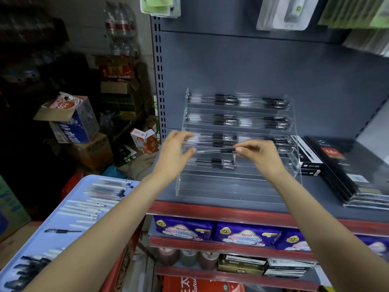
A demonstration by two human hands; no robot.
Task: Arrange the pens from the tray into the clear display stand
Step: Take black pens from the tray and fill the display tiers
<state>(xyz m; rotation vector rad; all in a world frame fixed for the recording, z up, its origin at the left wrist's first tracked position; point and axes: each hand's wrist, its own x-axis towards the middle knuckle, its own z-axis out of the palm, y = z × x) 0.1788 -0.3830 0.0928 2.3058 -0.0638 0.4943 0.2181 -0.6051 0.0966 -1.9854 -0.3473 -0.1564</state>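
Fingers of right hand [257, 152] pinch a black pen [214, 151]; left hand [175, 152] open, thumb touching its tip.

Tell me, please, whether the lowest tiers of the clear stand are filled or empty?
Empty: the bottom tiers of the clear display stand show no pens; upper tiers hold black pens.

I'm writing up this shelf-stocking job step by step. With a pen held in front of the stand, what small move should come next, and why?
Probably lower the black pen into the stand beside the few lying at. The right hand pinches one end and the left hand steadies the other, level in front of the tiers; the tiers above already hold pens, while this one looks only part filled.
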